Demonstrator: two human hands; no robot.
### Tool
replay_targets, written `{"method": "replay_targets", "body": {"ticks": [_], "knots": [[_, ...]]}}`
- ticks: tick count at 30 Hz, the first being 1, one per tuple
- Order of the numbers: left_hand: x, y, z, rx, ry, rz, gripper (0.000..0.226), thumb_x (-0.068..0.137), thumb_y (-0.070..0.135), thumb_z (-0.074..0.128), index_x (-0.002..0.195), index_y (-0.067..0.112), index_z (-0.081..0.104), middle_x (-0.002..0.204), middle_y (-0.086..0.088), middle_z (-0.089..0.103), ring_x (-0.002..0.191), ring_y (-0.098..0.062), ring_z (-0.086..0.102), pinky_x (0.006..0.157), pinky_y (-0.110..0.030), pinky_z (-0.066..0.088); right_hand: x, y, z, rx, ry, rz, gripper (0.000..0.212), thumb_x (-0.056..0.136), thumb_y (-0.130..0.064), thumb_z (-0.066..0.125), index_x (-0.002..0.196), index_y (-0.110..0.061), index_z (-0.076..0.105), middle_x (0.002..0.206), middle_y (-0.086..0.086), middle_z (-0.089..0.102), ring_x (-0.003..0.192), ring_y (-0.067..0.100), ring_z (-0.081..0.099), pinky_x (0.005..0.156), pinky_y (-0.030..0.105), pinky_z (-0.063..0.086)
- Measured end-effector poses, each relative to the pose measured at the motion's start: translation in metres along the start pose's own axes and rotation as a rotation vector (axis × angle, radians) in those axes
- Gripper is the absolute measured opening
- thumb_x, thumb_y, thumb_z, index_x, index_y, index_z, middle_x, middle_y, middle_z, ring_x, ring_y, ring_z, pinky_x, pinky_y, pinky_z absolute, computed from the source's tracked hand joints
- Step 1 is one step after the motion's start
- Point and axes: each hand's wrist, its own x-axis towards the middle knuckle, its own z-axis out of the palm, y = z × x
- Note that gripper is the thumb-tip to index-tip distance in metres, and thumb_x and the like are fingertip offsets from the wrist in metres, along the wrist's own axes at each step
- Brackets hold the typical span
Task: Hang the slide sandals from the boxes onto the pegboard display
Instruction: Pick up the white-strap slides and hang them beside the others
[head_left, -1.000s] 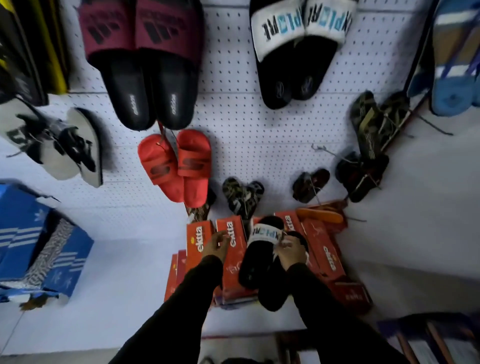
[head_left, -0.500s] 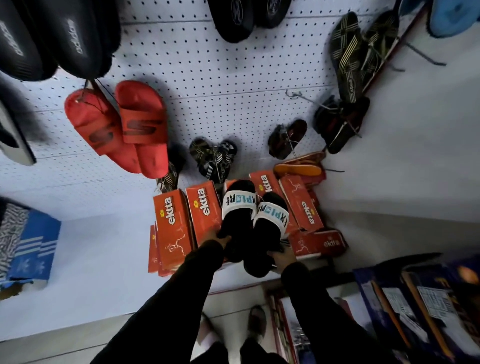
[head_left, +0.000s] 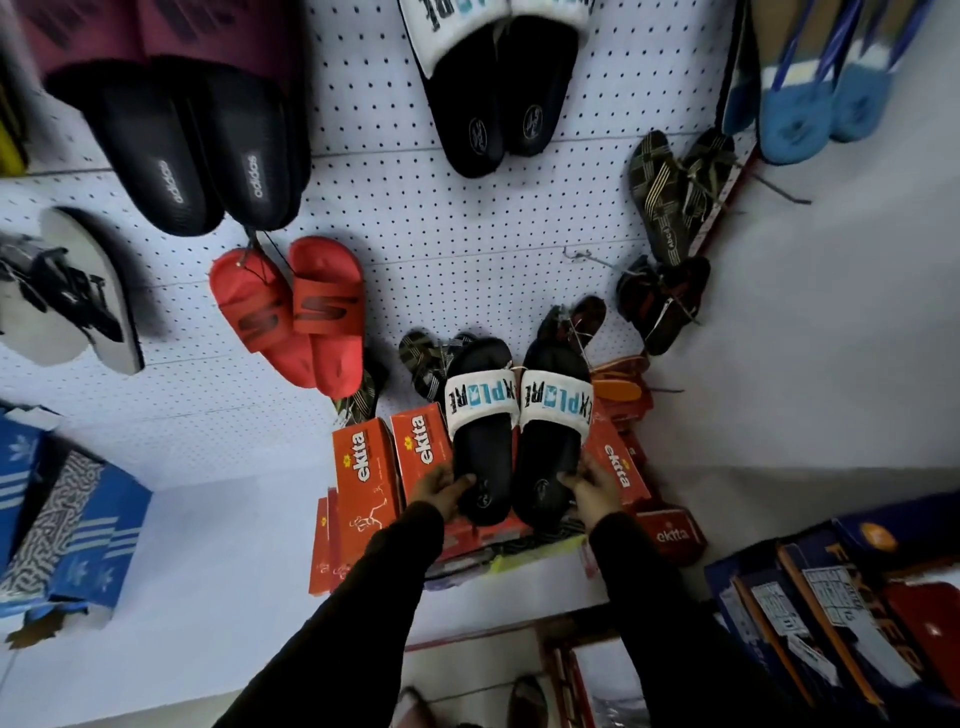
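I hold a pair of black slide sandals with white "EXPLORE" straps, side by side, toes up toward the white pegboard (head_left: 415, 218). My left hand (head_left: 440, 488) grips the heel of the left slide (head_left: 480, 447). My right hand (head_left: 592, 486) grips the heel of the right slide (head_left: 551, 452). A thin tie seems to join the two at the straps. Below them stand orange "ektta" boxes (head_left: 363, 467) on a white shelf. A bare metal hook (head_left: 587, 257) sticks out of the pegboard above right of the pair.
Hung on the pegboard are red slides (head_left: 301, 312), black adidas slides (head_left: 208, 156), a matching EXPLORE pair (head_left: 498, 78), dark patterned sandals (head_left: 670, 197) and small sandals (head_left: 431, 358). Blue boxes (head_left: 67, 525) sit left, dark boxes (head_left: 841, 597) lower right.
The pair has been lifted up off the orange boxes and spread side by side; both hands shifted to the heels. My view tilted back up the pegboard.
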Motion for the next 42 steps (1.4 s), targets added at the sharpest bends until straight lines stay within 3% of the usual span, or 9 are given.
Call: {"method": "replay_targets", "body": {"ticks": [3, 7, 11, 14, 19, 21, 25, 32, 42], "knots": [[-0.006, 0.024, 0.003, -0.026, -0.018, 0.097, 0.015, 0.089, 0.004, 0.06, 0.089, 0.018, 0.055, 0.099, -0.005, 0.062, 0.074, -0.012, 0.059, 0.064, -0.026, 0.048, -0.005, -0.026, 0.007, 0.052, -0.003, -0.089, 0.057, 0.086, 0.008, 0.059, 0.138, -0.014, 0.053, 0.136, 0.016, 0.06, 0.128, 0.037, 0.056, 0.11, 0.057, 0.042], [-0.021, 0.068, 0.004, -0.077, -0.021, 0.264, 0.029, 0.09, 0.001, 0.057, 0.119, 0.006, 0.052, 0.101, -0.009, 0.061, 0.077, -0.012, 0.059, 0.069, -0.027, 0.049, -0.019, -0.083, 0.019, 0.025, -0.063, -0.257, 0.055, 0.087, 0.01, 0.056, 0.137, -0.012, 0.052, 0.134, 0.014, 0.061, 0.126, 0.034, 0.056, 0.109, 0.054, 0.044], [-0.037, 0.107, 0.009, -0.101, 0.05, 0.417, 0.026, 0.089, 0.003, 0.061, 0.11, 0.013, 0.05, 0.088, 0.002, 0.061, 0.069, -0.005, 0.061, 0.055, -0.015, 0.051, -0.036, -0.134, 0.029, 0.016, -0.069, -0.408, 0.054, 0.086, 0.013, 0.055, 0.138, -0.002, 0.049, 0.129, 0.009, 0.059, 0.123, 0.028, 0.056, 0.092, 0.03, 0.051], [-0.046, 0.135, 0.013, -0.132, 0.074, 0.533, 0.026, 0.087, -0.002, 0.061, 0.108, 0.009, 0.051, 0.09, -0.007, 0.063, 0.078, -0.013, 0.063, 0.064, -0.018, 0.051, -0.046, -0.167, 0.033, 0.05, -0.086, -0.461, 0.054, 0.089, 0.011, 0.055, 0.14, -0.002, 0.046, 0.128, 0.008, 0.057, 0.117, 0.023, 0.054, 0.101, 0.036, 0.046], [-0.06, 0.178, 0.019, -0.207, 0.053, 0.657, 0.032, 0.086, 0.002, 0.063, 0.117, -0.002, 0.055, 0.106, -0.021, 0.064, 0.084, -0.022, 0.062, 0.071, -0.022, 0.056, -0.041, -0.208, 0.033, 0.052, -0.131, -0.567, 0.055, 0.084, 0.001, 0.064, 0.136, -0.011, 0.052, 0.135, 0.017, 0.061, 0.128, 0.032, 0.056, 0.113, 0.05, 0.042], [-0.067, 0.198, 0.022, -0.196, 0.051, 0.728, 0.035, 0.086, 0.004, 0.063, 0.12, -0.001, 0.055, 0.107, -0.019, 0.065, 0.087, -0.024, 0.063, 0.072, -0.022, 0.057, -0.041, -0.228, 0.032, 0.06, -0.159, -0.62, 0.054, 0.081, -0.006, 0.066, 0.133, -0.015, 0.056, 0.134, 0.014, 0.062, 0.129, 0.031, 0.056, 0.113, 0.054, 0.041], [-0.082, 0.239, 0.027, -0.199, 0.051, 0.818, 0.035, 0.086, 0.007, 0.064, 0.12, 0.003, 0.056, 0.107, -0.012, 0.065, 0.089, -0.025, 0.062, 0.085, -0.039, 0.052, -0.057, -0.273, 0.033, 0.066, -0.196, -0.706, 0.051, 0.086, -0.003, 0.063, 0.133, -0.02, 0.055, 0.136, 0.011, 0.061, 0.13, 0.03, 0.055, 0.111, 0.056, 0.043], [-0.096, 0.318, 0.038, -0.177, 0.092, 0.972, 0.02, 0.078, 0.02, 0.072, 0.093, 0.029, 0.062, 0.095, 0.0, 0.066, 0.095, -0.025, 0.062, 0.092, -0.048, 0.052, -0.052, -0.352, 0.037, 0.109, -0.178, -0.798, 0.051, 0.089, 0.001, 0.06, 0.138, -0.006, 0.05, 0.138, 0.018, 0.058, 0.129, 0.036, 0.056, 0.107, 0.059, 0.045], [-0.06, 0.341, 0.048, -0.21, 0.104, 0.822, 0.027, 0.079, 0.017, 0.071, 0.103, 0.017, 0.057, 0.104, -0.011, 0.062, 0.092, -0.026, 0.061, 0.09, -0.051, 0.054, -0.017, -0.383, 0.044, 0.044, -0.197, -0.706, 0.049, 0.091, 0.008, 0.053, 0.138, -0.004, 0.049, 0.138, 0.022, 0.057, 0.127, 0.04, 0.056, 0.106, 0.057, 0.046]]}}
